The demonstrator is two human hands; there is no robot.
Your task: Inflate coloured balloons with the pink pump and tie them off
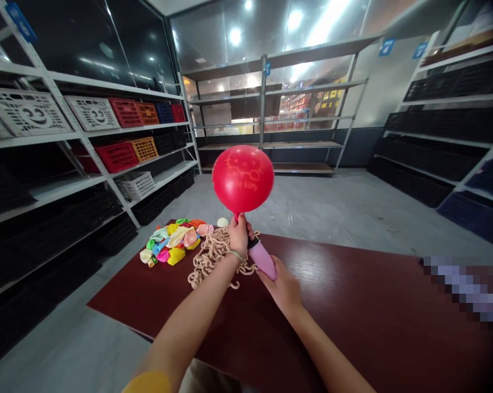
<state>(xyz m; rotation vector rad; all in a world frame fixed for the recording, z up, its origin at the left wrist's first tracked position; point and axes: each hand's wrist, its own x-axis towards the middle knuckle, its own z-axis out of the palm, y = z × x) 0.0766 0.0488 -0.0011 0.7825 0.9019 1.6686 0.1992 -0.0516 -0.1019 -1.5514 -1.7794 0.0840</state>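
Observation:
My left hand (240,236) grips the neck of an inflated red balloon (242,178) printed with a Hello Kitty design. My right hand (284,288) is wrapped around a pink hand pump (263,260), whose dark tip meets my left hand at the balloon's neck. Below my hands, a tangle of beige beaded cord (214,256) lies on a dark red table (353,305). A heap of deflated multicoloured balloons (168,242) lies to its left.
Metal shelves with white, red, orange and blue plastic crates (126,158) stand at the left. Black crates (434,131) fill shelves at the right. A bare shelf unit (263,109) stands behind the grey floor. A pixelated patch (463,286) covers the table's right side.

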